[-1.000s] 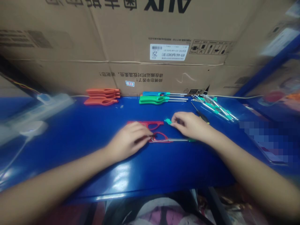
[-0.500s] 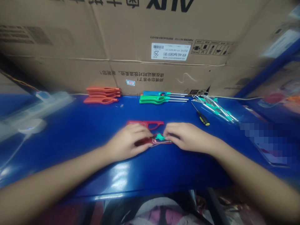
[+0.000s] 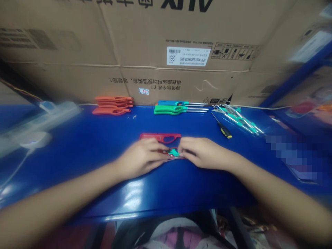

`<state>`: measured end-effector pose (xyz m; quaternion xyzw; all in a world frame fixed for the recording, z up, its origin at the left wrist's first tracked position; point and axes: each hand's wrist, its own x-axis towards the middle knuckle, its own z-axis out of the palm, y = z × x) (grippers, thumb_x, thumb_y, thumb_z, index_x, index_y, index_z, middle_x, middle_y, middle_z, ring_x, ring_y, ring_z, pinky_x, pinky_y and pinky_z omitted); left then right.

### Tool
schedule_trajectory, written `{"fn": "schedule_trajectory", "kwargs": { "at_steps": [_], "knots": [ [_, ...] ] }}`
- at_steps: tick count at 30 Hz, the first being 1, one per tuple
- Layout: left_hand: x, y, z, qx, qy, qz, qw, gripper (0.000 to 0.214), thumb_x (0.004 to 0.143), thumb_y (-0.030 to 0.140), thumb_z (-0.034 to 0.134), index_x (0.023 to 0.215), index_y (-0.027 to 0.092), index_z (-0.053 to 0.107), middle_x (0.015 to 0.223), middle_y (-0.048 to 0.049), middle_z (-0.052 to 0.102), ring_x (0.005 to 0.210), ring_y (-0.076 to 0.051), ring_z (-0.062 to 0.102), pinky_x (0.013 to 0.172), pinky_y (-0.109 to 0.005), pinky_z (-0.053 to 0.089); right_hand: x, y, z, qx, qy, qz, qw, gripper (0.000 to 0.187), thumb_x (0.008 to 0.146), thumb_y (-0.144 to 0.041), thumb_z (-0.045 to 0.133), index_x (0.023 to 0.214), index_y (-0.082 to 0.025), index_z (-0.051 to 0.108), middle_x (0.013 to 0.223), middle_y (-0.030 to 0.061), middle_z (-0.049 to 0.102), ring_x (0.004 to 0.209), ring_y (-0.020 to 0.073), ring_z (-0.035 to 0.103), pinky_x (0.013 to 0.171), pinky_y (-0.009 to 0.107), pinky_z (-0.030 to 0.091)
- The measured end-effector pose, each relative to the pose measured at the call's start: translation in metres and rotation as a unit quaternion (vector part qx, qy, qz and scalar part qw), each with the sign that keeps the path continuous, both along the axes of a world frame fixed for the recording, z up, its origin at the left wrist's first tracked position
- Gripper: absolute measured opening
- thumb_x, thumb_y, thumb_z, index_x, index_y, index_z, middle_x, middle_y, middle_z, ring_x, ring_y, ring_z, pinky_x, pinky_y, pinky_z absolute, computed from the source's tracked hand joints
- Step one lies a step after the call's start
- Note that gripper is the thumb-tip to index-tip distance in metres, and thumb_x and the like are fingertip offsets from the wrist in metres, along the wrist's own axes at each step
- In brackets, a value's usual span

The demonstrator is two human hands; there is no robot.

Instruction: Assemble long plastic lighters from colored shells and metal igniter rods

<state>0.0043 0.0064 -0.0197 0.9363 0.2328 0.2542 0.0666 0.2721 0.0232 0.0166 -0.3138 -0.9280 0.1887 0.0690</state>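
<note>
My left hand (image 3: 141, 157) and my right hand (image 3: 201, 152) meet at the middle of the blue table (image 3: 90, 152), fingers closed. Between their fingertips sits a small teal plastic piece (image 3: 173, 152), lying on a red lighter shell that the hands mostly hide. My left hand presses on that shell. My right hand pinches the teal piece. A second red shell half (image 3: 160, 137) lies flat just beyond the fingers.
At the table's back stand a stack of orange shells (image 3: 112, 103), green and blue lighters (image 3: 172, 108), a heap of metal tubes with teal parts (image 3: 238, 117) and a yellow-handled screwdriver (image 3: 223, 130). A large cardboard box (image 3: 155, 48) walls the rear. White items (image 3: 38, 121) lie left.
My right hand carried the teal piece from the right, near the far shell, leftward and down onto the red shell under my left hand. The hands are now closer together.
</note>
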Motion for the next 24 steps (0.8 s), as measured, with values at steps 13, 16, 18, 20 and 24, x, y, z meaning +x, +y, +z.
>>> {"fn": "schedule_trajectory", "kwargs": {
  "at_steps": [13,16,18,20,24],
  "knots": [
    [0.0044,-0.0035,0.0070,-0.011,-0.001,0.009,1.000,0.019,0.099,0.024,0.059,0.108,0.024,0.077,0.110,-0.0054,0.076,0.097,-0.020,0.069,0.084,-0.032,0.056,-0.0016,0.0004,-0.0064,0.063,0.013,0.041,0.997,0.013,0.100,-0.025,0.052,0.096,-0.018,0.062,0.094,0.0039,0.065,0.078,0.0155,0.059,0.066,0.027,0.039],
    [0.0045,-0.0042,0.0057,-0.031,-0.007,0.015,0.999,0.018,0.099,0.024,0.060,0.109,0.023,0.075,0.109,-0.0051,0.075,0.098,-0.019,0.069,0.085,-0.031,0.054,-0.0021,0.0005,-0.0074,0.075,0.017,0.052,0.996,0.014,0.101,-0.027,0.052,0.095,-0.018,0.062,0.093,0.0039,0.065,0.078,0.0154,0.058,0.065,0.027,0.038],
    [0.0046,-0.0050,0.0056,-0.061,-0.010,0.024,0.998,0.016,0.099,0.024,0.060,0.109,0.023,0.073,0.107,-0.0046,0.075,0.098,-0.019,0.068,0.087,-0.031,0.054,-0.0019,0.0011,-0.0083,0.082,0.016,0.055,0.995,0.015,0.101,-0.027,0.052,0.095,-0.018,0.062,0.094,0.0039,0.065,0.078,0.0155,0.058,0.065,0.027,0.038],
    [0.0049,-0.0058,0.0058,-0.098,-0.016,0.039,0.994,0.014,0.098,0.024,0.062,0.107,0.021,0.071,0.103,-0.0045,0.074,0.094,-0.018,0.067,0.086,-0.032,0.054,-0.0013,0.0021,-0.0093,0.095,0.014,0.059,0.994,0.015,0.102,-0.027,0.051,0.095,-0.018,0.062,0.093,0.0038,0.064,0.078,0.0155,0.057,0.065,0.027,0.038],
    [0.0067,-0.0064,0.0049,-0.144,-0.045,0.075,0.986,0.019,0.093,0.024,0.068,0.111,0.019,0.068,0.104,-0.0062,0.072,0.095,-0.019,0.067,0.087,-0.033,0.054,-0.0005,0.0039,-0.0105,0.129,0.009,0.077,0.989,0.018,0.102,-0.025,0.048,0.092,-0.017,0.061,0.090,0.0039,0.063,0.074,0.0153,0.054,0.064,0.027,0.037]
  ]
}}
